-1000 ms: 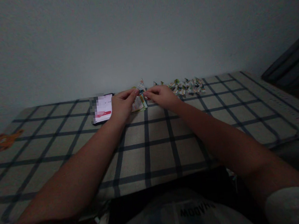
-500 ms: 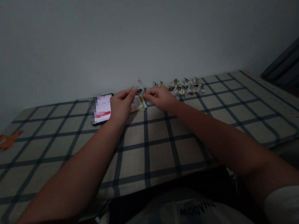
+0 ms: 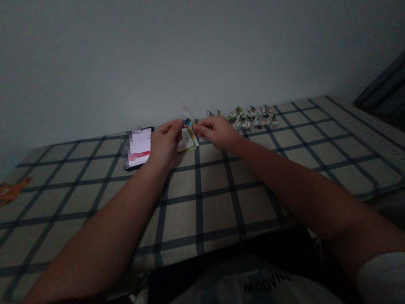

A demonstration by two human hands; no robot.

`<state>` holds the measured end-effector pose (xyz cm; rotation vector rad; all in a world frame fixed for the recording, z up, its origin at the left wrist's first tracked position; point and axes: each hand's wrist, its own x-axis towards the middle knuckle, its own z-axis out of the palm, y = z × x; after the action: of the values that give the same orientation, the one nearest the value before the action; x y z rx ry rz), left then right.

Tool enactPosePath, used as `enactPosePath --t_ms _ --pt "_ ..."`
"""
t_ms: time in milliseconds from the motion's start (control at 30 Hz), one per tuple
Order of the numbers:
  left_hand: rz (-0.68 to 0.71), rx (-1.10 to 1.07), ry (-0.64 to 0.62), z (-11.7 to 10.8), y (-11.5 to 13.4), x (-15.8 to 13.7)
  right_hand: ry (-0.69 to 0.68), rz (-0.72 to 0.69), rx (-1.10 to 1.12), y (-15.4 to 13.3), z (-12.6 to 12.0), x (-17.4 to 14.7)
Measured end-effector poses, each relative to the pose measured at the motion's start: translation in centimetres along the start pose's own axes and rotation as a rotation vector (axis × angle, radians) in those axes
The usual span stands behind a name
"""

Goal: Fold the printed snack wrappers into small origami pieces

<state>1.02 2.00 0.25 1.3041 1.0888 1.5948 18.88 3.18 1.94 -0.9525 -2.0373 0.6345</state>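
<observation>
Between my two hands is a small folded piece of printed paper (image 3: 186, 115), its pointed tip standing up. My left hand (image 3: 166, 138) pinches it from the left with thumb and fingers. From the right, my right hand (image 3: 216, 131) closes its fingertips on the paper's lower right edge. Beneath and just behind my left fingers lies a stack of printed paper sheets (image 3: 188, 141) on the tablecloth, partly covered by that hand. Several folded paper pieces (image 3: 251, 118) stand in rows to the right of my right hand.
A phone (image 3: 139, 148) with a lit screen lies beside my left hand, partly hidden by it. The checked tablecloth (image 3: 214, 207) covers the table, which meets a grey wall (image 3: 193, 44). An orange animal-shaped figure (image 3: 7, 192) is at the far left.
The folded paper has tilted slightly to the left and up, and my left fingers have shifted a little with it. The picture on the phone's screen differs. My right hand has hardly moved.
</observation>
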Motion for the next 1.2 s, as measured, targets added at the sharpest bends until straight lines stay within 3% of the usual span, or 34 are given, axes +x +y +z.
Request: enactPosePath --t_ms 333,667,933,1067,1200 --pt "0.015 0.007 -0.056 -0.4 -0.2 -0.1 0.04 -0.015 0.0 0.0 -0.1 -0.2" --pt "0.037 0.151 -0.194 -0.4 -0.7 -0.5 0.106 -0.094 -0.037 0.0 -0.3 -0.1" --pt "0.163 0.337 -0.273 -0.4 0.8 -0.9 0.061 -0.023 0.013 0.6 -0.2 -0.1" --pt "0.121 0.329 -0.296 -0.4 0.6 -1.0 0.119 -0.044 -0.093 0.5 -0.4 0.0" --pt "0.087 0.282 -0.256 -0.3 0.3 -1.0 0.093 0.01 0.006 0.8 -0.1 -0.2"
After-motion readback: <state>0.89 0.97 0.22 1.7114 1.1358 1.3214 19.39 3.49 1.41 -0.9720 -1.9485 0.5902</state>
